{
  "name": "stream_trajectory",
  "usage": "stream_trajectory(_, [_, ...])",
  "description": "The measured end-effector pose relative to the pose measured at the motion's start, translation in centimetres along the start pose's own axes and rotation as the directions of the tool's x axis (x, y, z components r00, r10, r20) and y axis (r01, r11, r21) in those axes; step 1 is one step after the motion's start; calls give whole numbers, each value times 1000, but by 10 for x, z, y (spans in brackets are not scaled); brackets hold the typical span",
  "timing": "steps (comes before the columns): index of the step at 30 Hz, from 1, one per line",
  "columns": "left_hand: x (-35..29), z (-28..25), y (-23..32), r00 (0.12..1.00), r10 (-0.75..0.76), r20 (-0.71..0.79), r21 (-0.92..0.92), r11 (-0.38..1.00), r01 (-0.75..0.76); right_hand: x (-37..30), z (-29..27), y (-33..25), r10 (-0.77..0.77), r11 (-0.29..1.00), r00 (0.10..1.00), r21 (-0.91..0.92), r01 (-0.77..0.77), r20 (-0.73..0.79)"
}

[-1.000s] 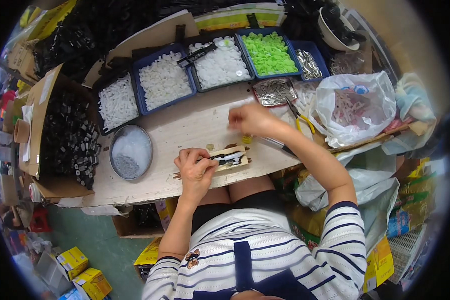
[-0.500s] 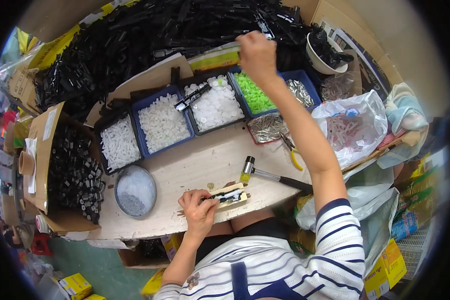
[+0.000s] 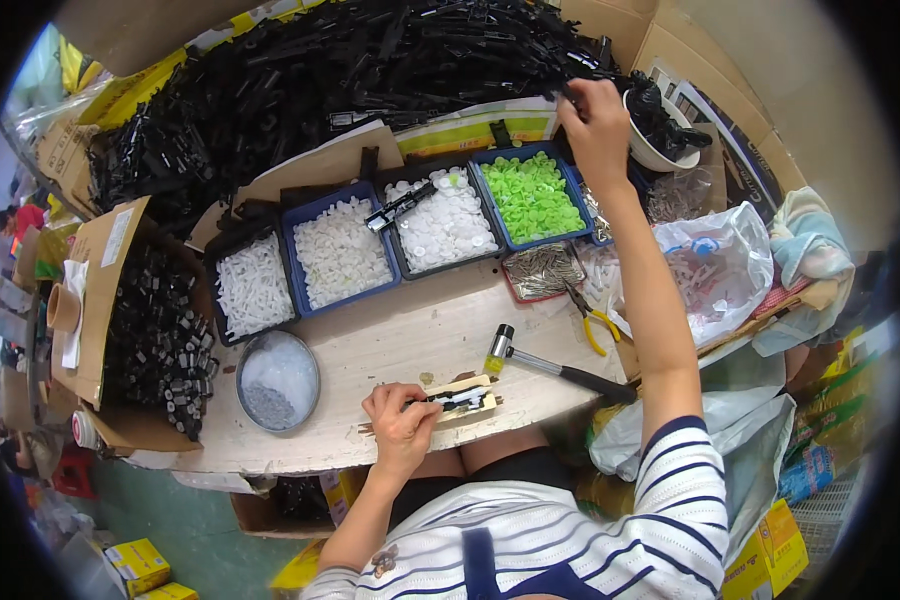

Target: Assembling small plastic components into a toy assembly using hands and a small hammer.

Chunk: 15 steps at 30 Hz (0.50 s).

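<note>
My left hand (image 3: 398, 418) is closed at the near edge of the table, its fingers pinching one end of a black plastic part (image 3: 425, 403). That part lies in a small cream-coloured holder (image 3: 485, 402), with a white piece (image 3: 462, 397) beside it. Reaching far to the right, my right hand (image 3: 598, 128) hovers between the heap of black plastic parts (image 3: 370, 60) and a white bowl (image 3: 638, 138) of black pieces. Its fingers are closed together; something dark shows at the fingertips, too blurred against the heap to name.
A hammer (image 3: 560, 368) and yellow-handled pliers (image 3: 594, 325) lie right of the holder. Trays hold white pieces (image 3: 340, 250), green pieces (image 3: 532, 198) and metal pins (image 3: 542, 270). At left stand a round tin (image 3: 315, 400) and a cardboard box (image 3: 100, 300) of black parts.
My right hand has moved to the right and slightly nearer, from over the heap toward the white bowl. The left hand stays at the holder. The view has shifted a little.
</note>
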<state>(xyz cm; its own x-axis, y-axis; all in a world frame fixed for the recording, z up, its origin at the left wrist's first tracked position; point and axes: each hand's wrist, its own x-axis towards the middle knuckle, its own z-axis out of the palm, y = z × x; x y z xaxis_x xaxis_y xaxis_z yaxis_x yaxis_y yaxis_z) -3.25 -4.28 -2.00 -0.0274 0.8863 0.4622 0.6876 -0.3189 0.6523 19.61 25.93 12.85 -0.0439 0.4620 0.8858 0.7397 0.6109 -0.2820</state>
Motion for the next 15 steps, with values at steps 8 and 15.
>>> stream_trajectory(8, [1,2,-3,1000,-5,18,69,998,3,-67,-62,-70,210,440,800,676,-591,563])
stream_trajectory(15, [-3,-18,-8,989,-83,-120,-38,996,79,-153,-59,-127,-41,769,460,322,-552,887])
